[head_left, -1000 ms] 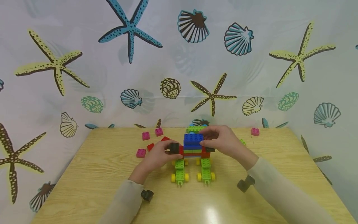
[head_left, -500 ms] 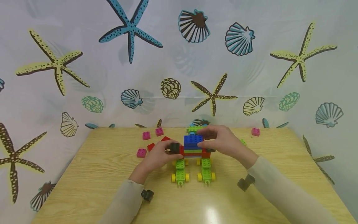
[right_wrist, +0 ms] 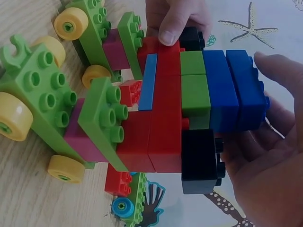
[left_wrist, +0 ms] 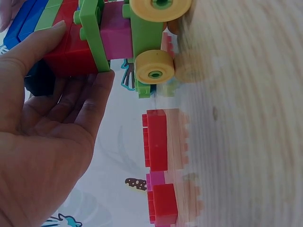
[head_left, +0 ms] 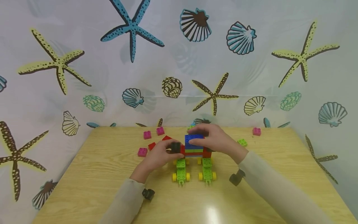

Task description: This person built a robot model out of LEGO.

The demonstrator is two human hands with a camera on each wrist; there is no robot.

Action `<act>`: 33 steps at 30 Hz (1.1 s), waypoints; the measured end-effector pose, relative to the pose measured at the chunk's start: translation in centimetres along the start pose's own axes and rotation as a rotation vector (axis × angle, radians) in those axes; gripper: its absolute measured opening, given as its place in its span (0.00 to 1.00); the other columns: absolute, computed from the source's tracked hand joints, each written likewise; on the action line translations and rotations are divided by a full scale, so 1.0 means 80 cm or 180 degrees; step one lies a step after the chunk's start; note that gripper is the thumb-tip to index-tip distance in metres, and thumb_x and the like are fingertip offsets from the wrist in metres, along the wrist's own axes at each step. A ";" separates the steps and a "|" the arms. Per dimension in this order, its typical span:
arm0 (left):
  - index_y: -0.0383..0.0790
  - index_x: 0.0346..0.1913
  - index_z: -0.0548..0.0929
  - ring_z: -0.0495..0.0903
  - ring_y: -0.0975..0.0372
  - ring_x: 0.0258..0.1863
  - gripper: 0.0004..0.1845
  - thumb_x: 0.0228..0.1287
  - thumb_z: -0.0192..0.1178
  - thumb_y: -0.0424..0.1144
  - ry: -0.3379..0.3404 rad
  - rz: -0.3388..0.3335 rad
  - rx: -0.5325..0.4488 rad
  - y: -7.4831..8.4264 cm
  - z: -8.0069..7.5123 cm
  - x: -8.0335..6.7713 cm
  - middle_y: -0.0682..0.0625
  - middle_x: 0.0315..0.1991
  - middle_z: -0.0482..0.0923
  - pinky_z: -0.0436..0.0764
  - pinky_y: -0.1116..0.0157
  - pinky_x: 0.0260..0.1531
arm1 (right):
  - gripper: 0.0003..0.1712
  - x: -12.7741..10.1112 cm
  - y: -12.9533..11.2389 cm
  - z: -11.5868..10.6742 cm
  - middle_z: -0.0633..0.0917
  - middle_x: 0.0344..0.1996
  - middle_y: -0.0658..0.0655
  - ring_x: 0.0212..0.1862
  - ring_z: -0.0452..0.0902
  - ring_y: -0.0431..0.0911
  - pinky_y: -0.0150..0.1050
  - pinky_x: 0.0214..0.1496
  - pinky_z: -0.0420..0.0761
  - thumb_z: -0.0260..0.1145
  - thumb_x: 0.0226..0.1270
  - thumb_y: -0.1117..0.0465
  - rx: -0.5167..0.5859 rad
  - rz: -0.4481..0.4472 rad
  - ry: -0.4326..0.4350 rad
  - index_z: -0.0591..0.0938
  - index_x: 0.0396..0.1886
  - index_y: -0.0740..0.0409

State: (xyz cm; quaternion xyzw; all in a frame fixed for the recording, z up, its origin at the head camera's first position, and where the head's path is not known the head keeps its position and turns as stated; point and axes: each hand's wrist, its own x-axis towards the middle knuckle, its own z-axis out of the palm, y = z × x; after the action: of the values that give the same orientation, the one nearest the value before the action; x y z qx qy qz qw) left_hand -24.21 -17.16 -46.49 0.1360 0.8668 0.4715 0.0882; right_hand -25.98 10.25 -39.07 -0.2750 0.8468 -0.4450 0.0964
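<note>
Both hands on the brick car (head_left: 193, 153) at mid-table, toward the back edge.
Left hand (head_left: 158, 156) grips its left side, right hand (head_left: 218, 140) cups the blue top; loose pink bricks (head_left: 142, 151) and red bricks (head_left: 152, 146) lie left, one green brick (head_left: 242, 142) right.

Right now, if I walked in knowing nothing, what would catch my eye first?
A colourful brick vehicle stands mid-table on two green wheeled chassis with yellow wheels. The left hand grips its left side by a black brick, and the right hand rests over the blue bricks on top. Behind the wooden table hangs a starfish-and-shell curtain.
</note>
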 end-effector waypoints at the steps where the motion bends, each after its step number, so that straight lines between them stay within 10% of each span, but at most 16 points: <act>1: 0.46 0.68 0.86 0.85 0.49 0.66 0.25 0.72 0.78 0.44 0.0001 -0.0014 0.0002 0.001 0.000 0.000 0.46 0.64 0.87 0.87 0.47 0.71 | 0.25 0.000 0.000 0.000 0.89 0.66 0.58 0.62 0.88 0.53 0.55 0.68 0.89 0.76 0.79 0.52 0.0023 0.0014 -0.0009 0.87 0.71 0.53; 23: 0.43 0.68 0.86 0.86 0.50 0.64 0.25 0.73 0.78 0.44 -0.0031 -0.0008 0.0013 0.001 0.001 -0.001 0.46 0.64 0.88 0.88 0.47 0.70 | 0.23 -0.002 0.016 0.009 0.88 0.64 0.61 0.52 0.86 0.51 0.40 0.52 0.90 0.77 0.78 0.51 0.0190 0.0131 0.0062 0.90 0.68 0.49; 33: 0.46 0.68 0.86 0.86 0.49 0.66 0.26 0.72 0.79 0.45 -0.0052 -0.0082 -0.0011 0.003 0.000 0.000 0.46 0.65 0.87 0.88 0.47 0.71 | 0.25 -0.016 0.034 0.001 0.88 0.66 0.58 0.60 0.88 0.55 0.47 0.61 0.92 0.76 0.79 0.51 0.0408 0.0085 0.0108 0.88 0.71 0.48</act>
State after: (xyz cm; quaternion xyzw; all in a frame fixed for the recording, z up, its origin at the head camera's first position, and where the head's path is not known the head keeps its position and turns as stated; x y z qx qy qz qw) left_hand -24.21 -17.05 -46.30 0.1286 0.8669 0.4708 0.1016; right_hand -25.91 12.13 -41.37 -0.2493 0.8216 -0.5016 0.1055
